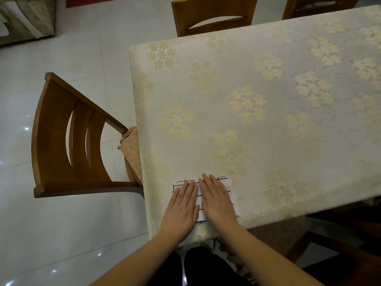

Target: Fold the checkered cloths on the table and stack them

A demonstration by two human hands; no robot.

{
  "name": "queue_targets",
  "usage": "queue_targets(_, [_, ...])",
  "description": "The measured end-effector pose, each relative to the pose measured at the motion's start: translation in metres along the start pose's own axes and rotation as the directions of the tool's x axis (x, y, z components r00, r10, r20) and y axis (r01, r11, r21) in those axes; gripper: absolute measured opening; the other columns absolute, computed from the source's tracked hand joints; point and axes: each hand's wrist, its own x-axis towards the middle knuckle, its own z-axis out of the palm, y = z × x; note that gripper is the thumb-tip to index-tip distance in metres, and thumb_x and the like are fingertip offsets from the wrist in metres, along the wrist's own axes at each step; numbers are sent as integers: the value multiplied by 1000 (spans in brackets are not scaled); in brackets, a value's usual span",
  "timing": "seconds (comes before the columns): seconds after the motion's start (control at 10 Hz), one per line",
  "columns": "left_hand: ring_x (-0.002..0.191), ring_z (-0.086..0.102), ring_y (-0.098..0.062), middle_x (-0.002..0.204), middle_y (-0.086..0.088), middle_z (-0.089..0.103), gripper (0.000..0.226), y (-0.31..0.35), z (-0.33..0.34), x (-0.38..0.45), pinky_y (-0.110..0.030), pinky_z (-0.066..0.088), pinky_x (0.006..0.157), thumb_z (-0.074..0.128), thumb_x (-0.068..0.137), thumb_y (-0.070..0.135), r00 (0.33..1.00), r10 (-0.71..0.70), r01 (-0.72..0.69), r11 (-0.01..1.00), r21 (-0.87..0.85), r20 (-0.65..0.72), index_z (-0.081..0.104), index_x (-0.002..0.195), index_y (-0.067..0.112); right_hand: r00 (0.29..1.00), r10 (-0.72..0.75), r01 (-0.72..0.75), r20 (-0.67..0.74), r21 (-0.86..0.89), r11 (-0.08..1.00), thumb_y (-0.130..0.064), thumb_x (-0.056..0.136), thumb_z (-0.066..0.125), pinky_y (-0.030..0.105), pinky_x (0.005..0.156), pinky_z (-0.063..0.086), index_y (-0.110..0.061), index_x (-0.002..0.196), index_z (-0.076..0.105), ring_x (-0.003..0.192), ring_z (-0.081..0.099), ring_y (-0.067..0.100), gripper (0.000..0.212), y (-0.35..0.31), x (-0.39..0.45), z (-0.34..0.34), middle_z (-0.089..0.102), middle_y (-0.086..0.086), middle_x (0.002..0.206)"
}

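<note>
Landmark: the table point(268, 112), draped in a cream tablecloth point(237, 65) with gold flower clusters; every place below is given from it.

Checkered cloth point(199, 200): white with thin dark grid lines, folded small, flat on the table at its near-left corner, close to the near edge. Dark lines at its far edge look doubled, so there may be layers; how many I cannot tell.

My left hand point(181, 207): palm down on the left half of the cloth, fingers straight and close together, pointing toward the far side of the table. It presses flat and pinches nothing.

My right hand point(218, 200): palm down on the right half of the cloth, fingers straight, reaching a little farther than the left. Flat too, with no grip.

Hands together: side by side, nearly touching, a narrow strip of cloth showing between them.

Left chair point(61, 137): wooden, off the table's left edge, its slatted back toward me, with a pink floral cushion point(132, 149) tucked against the table.

Far chairs: one wooden chair back point(214, 15) beyond the table's far edge, another point(317, 6) farther right.

Floor point(51, 234): pale glossy tiles off the table's left side.
</note>
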Motion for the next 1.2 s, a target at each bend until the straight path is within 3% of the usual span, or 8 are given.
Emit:
queue_targets(0.2, [147, 24, -21, 159, -7, 27, 58, -5, 2, 6, -41, 24, 116, 33, 101, 40, 998, 15, -14, 1000, -10, 56, 33, 150, 10, 991, 66, -62, 117, -39, 997, -32, 94, 33, 36, 116, 13, -12, 147, 37, 143, 30, 19, 57, 4, 0, 7, 34, 5, 156])
queue_targets(0.5, [151, 5, -16, 164, -1, 7, 93, -38, -12, 1, -43, 9, 119, 33, 88, 75, 986, -81, 70, 995, 76, 143, 11, 156, 15, 982, 172, -167, 71, -74, 983, -58, 97, 23, 41, 118, 9, -17, 156, 10, 150, 5, 17, 74, 38, -10, 2, 4, 2, 164])
queue_targets(0.8, [151, 5, -19, 164, -3, 4, 102, -48, -17, 4, -44, 9, 117, 26, 84, 83, 970, -48, 22, 993, 112, 238, 6, 156, 13, 978, 177, -170, 111, -74, 983, -60, 97, 23, 40, 119, 2, -21, 156, 1, 150, -3, 16, 74, 41, -9, 1, -5, -1, 164])
queue_targets(1.0, [147, -21, -16, 159, 1, -27, 109, -43, -38, 9, -42, -5, 121, 19, 78, 87, 938, -52, 16, 994, 107, 343, -22, 151, 18, 964, 132, -137, 230, 8, 990, -67, 88, 6, 34, 117, -15, -25, 153, -17, 147, -20, 13, 80, 47, -5, -13, -26, -5, 158])
queue_targets(1.1, [150, -1, -14, 164, 3, -8, 96, -40, -51, 14, -39, 8, 122, 30, 86, 77, 961, -96, 121, 989, -84, 260, -15, 154, 24, 964, 130, -171, 233, 163, 972, -56, 97, 27, 32, 117, -8, -24, 154, -10, 149, -11, 14, 75, 50, -3, -31, -14, -5, 162])
queue_targets(1.2, [147, 17, -17, 162, 1, 14, 85, -37, -63, 17, -39, 23, 118, 42, 91, 64, 978, -133, 163, 966, -199, 158, 0, 156, 28, 970, 180, -221, 161, 286, 933, -40, 101, 40, 32, 119, 3, -23, 156, 9, 149, 6, 15, 65, 42, -7, -51, 10, -3, 163])
